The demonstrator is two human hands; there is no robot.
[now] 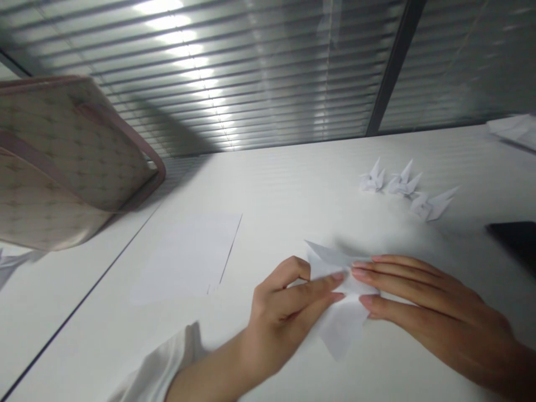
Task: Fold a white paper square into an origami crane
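A partly folded sheet of white paper [341, 335] lies on the white table between my two hands. My left hand [288, 307] pinches its left side, with thumb and forefinger close together near the middle crease. From the right, my right hand [427, 301] presses the paper, its fingers on the upper part and its thumb on the lower edge. One pointed corner sticks out at the upper left and another hangs toward me. Behind my right hand stand several small folded paper cranes [404, 181].
A stack of white paper [188, 257] lies to the left. A patterned handbag [75, 167] with pink handles stands at the far left, past a table seam. A dark flat object [515, 240] sits at the right edge. Glass with blinds [251, 72] rises behind the table.
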